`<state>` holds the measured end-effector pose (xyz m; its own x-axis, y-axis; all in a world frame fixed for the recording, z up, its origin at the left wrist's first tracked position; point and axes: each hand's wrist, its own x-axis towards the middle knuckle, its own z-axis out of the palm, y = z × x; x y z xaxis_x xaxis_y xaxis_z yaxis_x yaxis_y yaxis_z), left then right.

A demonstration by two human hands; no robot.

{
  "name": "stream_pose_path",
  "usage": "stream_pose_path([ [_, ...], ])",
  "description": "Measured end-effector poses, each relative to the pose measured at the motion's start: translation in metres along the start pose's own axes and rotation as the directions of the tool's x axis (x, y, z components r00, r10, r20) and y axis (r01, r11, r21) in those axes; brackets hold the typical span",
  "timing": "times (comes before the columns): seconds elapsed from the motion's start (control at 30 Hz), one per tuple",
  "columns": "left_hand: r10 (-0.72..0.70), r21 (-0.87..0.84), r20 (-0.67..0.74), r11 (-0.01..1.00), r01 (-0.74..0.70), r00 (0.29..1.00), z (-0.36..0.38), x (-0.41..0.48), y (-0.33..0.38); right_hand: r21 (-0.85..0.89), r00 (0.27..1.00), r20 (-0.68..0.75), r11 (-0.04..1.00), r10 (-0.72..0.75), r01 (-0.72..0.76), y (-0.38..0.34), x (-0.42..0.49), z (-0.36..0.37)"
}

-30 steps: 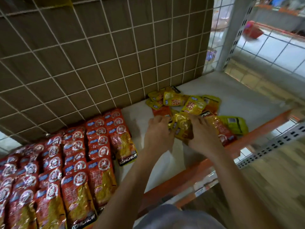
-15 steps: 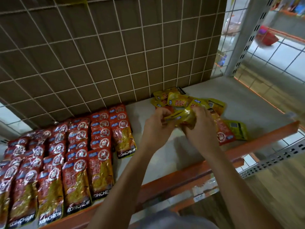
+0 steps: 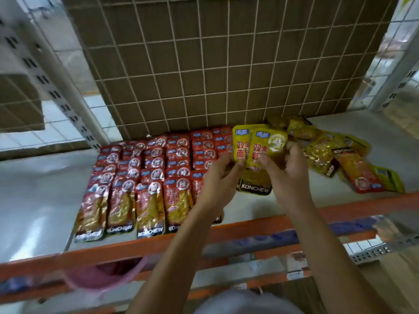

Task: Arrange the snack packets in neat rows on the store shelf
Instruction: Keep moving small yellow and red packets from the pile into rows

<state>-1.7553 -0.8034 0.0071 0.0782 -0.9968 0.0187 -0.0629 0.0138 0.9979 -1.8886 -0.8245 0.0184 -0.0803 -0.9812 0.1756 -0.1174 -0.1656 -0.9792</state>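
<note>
Left hand [image 3: 221, 175] and right hand [image 3: 288, 175] pinch yellow packets [image 3: 268, 145] I've just lifted off the pile [image 3: 328, 152], poised to extend the red rows [image 3: 154, 175].

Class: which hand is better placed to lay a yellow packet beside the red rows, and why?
Left, likely: the left hand pinches a yellow packet right beside the red rows; the right hand sits farther, toward the loose pile.

We're working with a single head-worn wide-angle view, looking forward and down onto the store shelf [image 3: 34, 189] from just in front of its orange front rail [image 3: 249, 226], sitting near. The wire-grid back panel [image 3: 204, 64] is filling the top half; the left upright [image 3: 56, 89] is bowing at the frame edge.
</note>
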Motion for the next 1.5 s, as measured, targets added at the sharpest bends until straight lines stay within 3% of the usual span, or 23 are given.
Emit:
stream_pose_path([
  [0.13,0.0,0.119,-0.094,0.993,0.011,0.996,-0.07,-0.044,-0.003,0.021,0.996,0.09,0.999,0.029,-0.031,-0.005,-0.043,0.061],
  [0.23,0.023,0.224,-0.244,0.974,0.033,0.97,-0.121,-0.08,-0.009,0.01,0.993,0.096,0.998,0.063,-0.065,-0.011,-0.08,0.107],
  [0.43,-0.017,0.153,-0.43,0.984,0.092,0.903,-0.208,-0.143,-0.014,0.008,0.968,0.224,0.993,0.115,-0.12,-0.02,-0.135,0.19],
  [0.57,-0.102,0.08,-0.576,0.98,0.18,0.811,-0.252,-0.167,-0.025,-0.007,0.92,0.38,0.995,0.093,-0.097,-0.028,-0.158,0.232],
  [0.77,-0.155,-0.025,-0.704,0.981,0.194,0.693,-0.297,-0.18,-0.026,-0.031,0.841,0.534,0.996,0.083,-0.079,-0.037,-0.168,0.288],
  [0.9,-0.107,0.054,-0.746,0.974,0.22,0.658,-0.328,-0.177,-0.03,-0.012,0.805,0.587,0.995,0.091,-0.103,-0.041,-0.165,0.327],
  [1.1,-0.101,0.104,-0.859,0.925,0.366,0.501,-0.383,-0.175,-0.036,-0.013,0.77,0.627,0.991,0.113,-0.135,-0.036,-0.154,0.371],
  [1.3,0.112,0.371,-0.879,0.772,0.516,0.464,-0.453,-0.175,-0.049,-0.072,0.789,0.598,0.99,0.141,-0.123,-0.04,-0.161,0.423],
  [1.5,0.271,0.59,-0.803,0.485,0.646,0.53,-0.543,-0.198,-0.059,-0.131,0.835,0.5,0.973,0.23,-0.189,-0.04,-0.186,0.508],
])
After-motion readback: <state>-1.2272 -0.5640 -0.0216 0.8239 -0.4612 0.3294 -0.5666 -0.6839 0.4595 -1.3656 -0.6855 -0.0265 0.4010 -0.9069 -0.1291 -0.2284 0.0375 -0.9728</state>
